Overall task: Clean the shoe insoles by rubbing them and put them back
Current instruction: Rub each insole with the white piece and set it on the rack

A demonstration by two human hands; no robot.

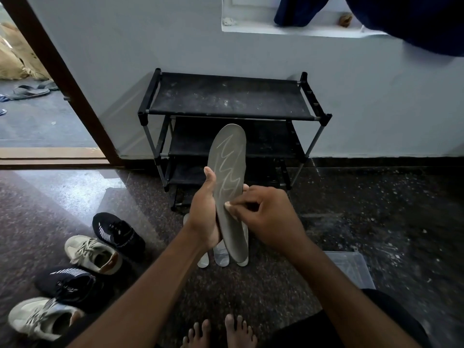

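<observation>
A grey insole [229, 167] with a pale zigzag print stands nearly upright in front of me. My left hand [204, 209] grips its lower left edge, thumb up along the side. My right hand [263, 217] has curled fingers, and its thumb presses on the insole's lower face. Other pale insoles [221, 256] lie on the floor under my hands, partly hidden. To the left stand two black sneakers [116, 233] [69, 281] and two beige sneakers [94, 253] [42, 317].
A black three-shelf shoe rack [228, 99] stands against the white wall ahead. A clear plastic box [351, 267] sits on the dark granite floor at my right. An open doorway [45, 116] lies far left. My bare feet [221, 332] show at the bottom.
</observation>
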